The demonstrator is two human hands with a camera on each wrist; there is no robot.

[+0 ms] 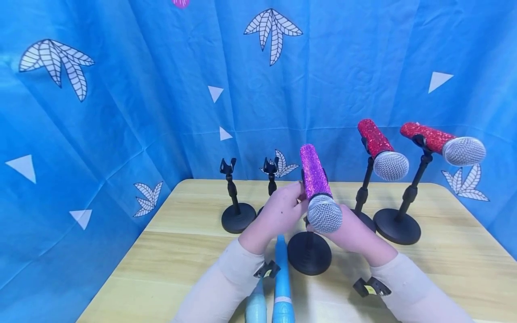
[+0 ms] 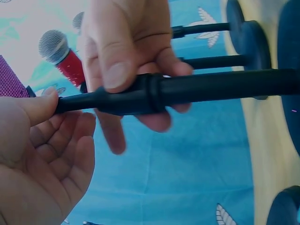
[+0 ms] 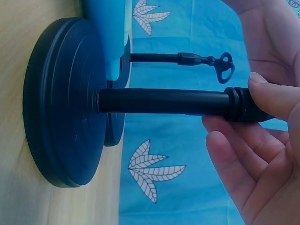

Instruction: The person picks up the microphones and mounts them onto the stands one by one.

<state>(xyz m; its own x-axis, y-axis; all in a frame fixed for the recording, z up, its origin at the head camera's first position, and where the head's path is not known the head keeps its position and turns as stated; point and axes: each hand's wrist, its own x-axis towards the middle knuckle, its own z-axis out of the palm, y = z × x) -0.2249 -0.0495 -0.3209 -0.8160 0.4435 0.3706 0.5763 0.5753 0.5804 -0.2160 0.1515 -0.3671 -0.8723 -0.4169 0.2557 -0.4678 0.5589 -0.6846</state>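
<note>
A microphone with a sparkling purple handle [image 1: 314, 172] and silver mesh head [image 1: 325, 213] sits tilted in the clip of a black desk stand, head toward me. The stand's round base [image 1: 309, 256] is on the table. My left hand [image 1: 282, 208] pinches the thin upper pole [image 2: 77, 102] between thumb and fingers, just below the clip. Lower down, my right hand [image 3: 274, 136] grips the thick collar [image 2: 136, 96] of the same pole, thumb on one side and fingers on the other. The microphone hides part of both hands in the head view.
Two red glittery microphones [image 1: 375, 137] [image 1: 432, 137] rest in black stands at the right. Two more black stands with U-shaped clips [image 1: 228, 167] [image 1: 270, 167] are at the left. Two blue tapered rods [image 1: 282, 269] [image 1: 256, 303] lie near my left forearm. A blue curtain [image 1: 258, 98] hangs behind the table.
</note>
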